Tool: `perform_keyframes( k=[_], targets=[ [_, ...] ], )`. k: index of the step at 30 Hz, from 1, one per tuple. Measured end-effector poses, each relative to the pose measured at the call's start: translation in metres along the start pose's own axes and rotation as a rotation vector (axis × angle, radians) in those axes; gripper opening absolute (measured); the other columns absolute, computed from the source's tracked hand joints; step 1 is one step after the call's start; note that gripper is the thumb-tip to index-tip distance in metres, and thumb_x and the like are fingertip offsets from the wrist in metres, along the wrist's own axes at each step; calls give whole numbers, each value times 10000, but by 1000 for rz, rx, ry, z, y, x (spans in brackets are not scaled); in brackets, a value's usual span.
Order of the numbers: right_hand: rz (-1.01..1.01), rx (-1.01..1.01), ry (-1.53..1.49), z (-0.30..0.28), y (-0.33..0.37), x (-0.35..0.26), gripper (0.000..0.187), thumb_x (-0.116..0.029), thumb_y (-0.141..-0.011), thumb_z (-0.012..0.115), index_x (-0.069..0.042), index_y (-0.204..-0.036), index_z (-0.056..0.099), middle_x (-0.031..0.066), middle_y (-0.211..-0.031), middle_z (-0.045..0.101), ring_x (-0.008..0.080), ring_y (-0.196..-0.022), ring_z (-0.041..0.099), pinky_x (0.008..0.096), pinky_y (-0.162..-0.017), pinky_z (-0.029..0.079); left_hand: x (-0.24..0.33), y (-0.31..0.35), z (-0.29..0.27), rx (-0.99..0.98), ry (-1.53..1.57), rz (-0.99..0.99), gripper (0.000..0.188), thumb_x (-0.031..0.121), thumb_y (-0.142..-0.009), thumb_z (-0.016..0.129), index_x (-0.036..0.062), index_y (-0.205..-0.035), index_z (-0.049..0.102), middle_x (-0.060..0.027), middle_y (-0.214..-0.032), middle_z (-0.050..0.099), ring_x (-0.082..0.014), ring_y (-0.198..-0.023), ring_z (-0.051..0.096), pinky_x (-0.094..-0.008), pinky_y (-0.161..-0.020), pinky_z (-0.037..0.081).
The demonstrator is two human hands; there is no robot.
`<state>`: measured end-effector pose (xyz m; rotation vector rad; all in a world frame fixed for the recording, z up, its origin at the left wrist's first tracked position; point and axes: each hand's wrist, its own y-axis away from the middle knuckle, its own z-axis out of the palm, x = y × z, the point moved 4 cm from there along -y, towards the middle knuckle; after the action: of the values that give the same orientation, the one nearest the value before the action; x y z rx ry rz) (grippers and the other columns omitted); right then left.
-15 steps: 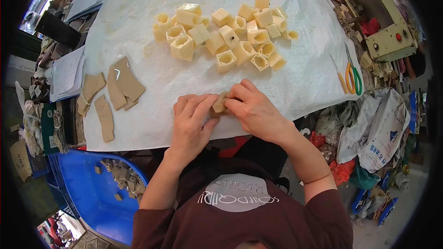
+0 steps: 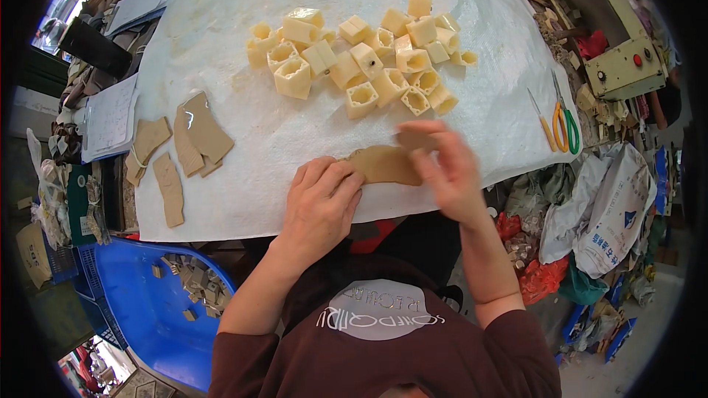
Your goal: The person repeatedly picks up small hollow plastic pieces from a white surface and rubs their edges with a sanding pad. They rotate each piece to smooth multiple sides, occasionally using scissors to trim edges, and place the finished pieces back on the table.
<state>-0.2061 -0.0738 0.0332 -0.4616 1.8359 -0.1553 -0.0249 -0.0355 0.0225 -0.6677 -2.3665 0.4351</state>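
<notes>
A flat strip of tan, bendable sheet [image 2: 381, 165] lies near the table's front edge, between my two hands. My left hand [image 2: 322, 197] has its fingers closed over the strip's left end. My right hand [image 2: 453, 175], smeared by motion, pinches tan material at the right, where a raised flap [image 2: 415, 139] shows beyond the fingers. Whether that flap is part of the same strip I cannot tell. Farther off, several hollow, pale yellow blocks [image 2: 361, 99] form a loose cluster. More flat tan sheet pieces [image 2: 203, 133] lie to the left, some overlapping.
White cloth [image 2: 243, 195] covers the table. Scissors with green and orange handles [image 2: 566, 127] and a yellow-handled pointed tool [image 2: 546, 130] lie at the right edge. A blue tub [image 2: 147, 309] of small grey-brown blocks stands lower left. Papers [image 2: 109, 119] and a control box [image 2: 625, 66] flank the table.
The tan material, a small compact piece between my fingertips before, now stretches out as a long strip. My right hand has moved right, away from my left; my left hand has shifted slightly right.
</notes>
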Motion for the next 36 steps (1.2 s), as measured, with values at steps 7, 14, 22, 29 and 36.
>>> perform_keyframes(
  k=[7, 14, 22, 29, 36],
  targets=[
    [34, 443, -276, -60, 18, -14, 128, -49, -883, 544, -9, -988, 481, 68, -872, 608, 70, -755, 555, 207, -666, 448, -13, -48, -11, 151, 8, -241, 340, 60, -656, 708, 49, -975, 591, -98, -865, 550, -281, -770, 572, -353, -610, 466],
    [110, 313, -351, -43, 25, -12, 142, -75, -894, 537, 4, -996, 479, 73, -855, 617, 87, -763, 577, 222, -684, 466, -24, -66, 5, 128, -149, -256, 410, 11, -655, 707, 41, -1036, 559, -96, -860, 552, -223, -708, 585, -322, -600, 473],
    [255, -48, -585, -19, 19, -35, 182, -171, -928, 445, 1, -985, 451, 235, -1141, 522, 267, -995, 556, 349, -846, 453, -21, -23, -9, 71, 1051, -445, 336, -133, -713, 622, 3, -1015, 563, -76, -997, 547, -152, -886, 591, -275, -774, 501],
    [331, -70, -716, 17, 23, -51, 210, -97, -924, 464, 26, -1091, 430, 169, -1294, 437, 170, -1056, 520, 290, -833, 458, 3, -8, 1, -43, 1360, -462, 701, 17, -791, 600, 25, -1387, 232, -96, -1204, 426, -184, -1092, 466, -317, -934, 378],
    [141, -219, -310, 9, 31, -46, 126, -36, -863, 528, -4, -978, 488, 124, -1097, 585, 185, -810, 599, 294, -696, 464, 11, 0, 1, -21, 1308, -674, 635, -21, -797, 570, 41, -1344, 253, -119, -1136, 469, -184, -1047, 494, -299, -880, 422]
  ],
)
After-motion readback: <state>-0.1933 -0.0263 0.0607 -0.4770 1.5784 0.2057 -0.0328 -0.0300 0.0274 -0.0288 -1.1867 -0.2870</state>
